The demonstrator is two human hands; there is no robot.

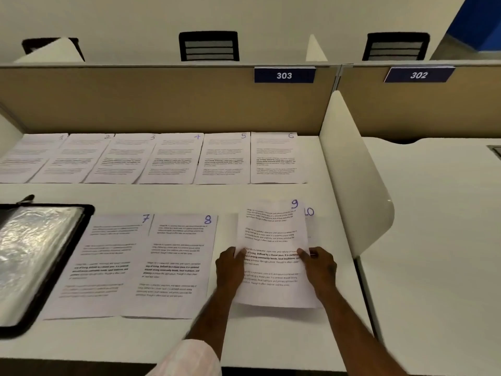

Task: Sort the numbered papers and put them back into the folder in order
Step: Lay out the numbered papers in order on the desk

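Note:
Paper 9 (272,234) is lifted slightly off the desk. My left hand (230,267) grips its left edge and my right hand (320,264) grips its right edge. Under it lies paper 10 (311,217), mostly hidden, only its number and right margin showing. Papers 7 (103,267) and 8 (173,267) lie flat side by side to the left. Papers 1 to 6 form an overlapping row along the back, from paper 1 (32,156) to paper 6 (276,158). The open black folder (40,256) with shiny plastic sleeves lies at the left.
A tan partition (162,101) labelled 303 closes off the back of the desk. A white curved side divider (352,185) stands at the right, with the neighbouring desk (433,240) beyond. Black chairs (208,46) show behind the partition.

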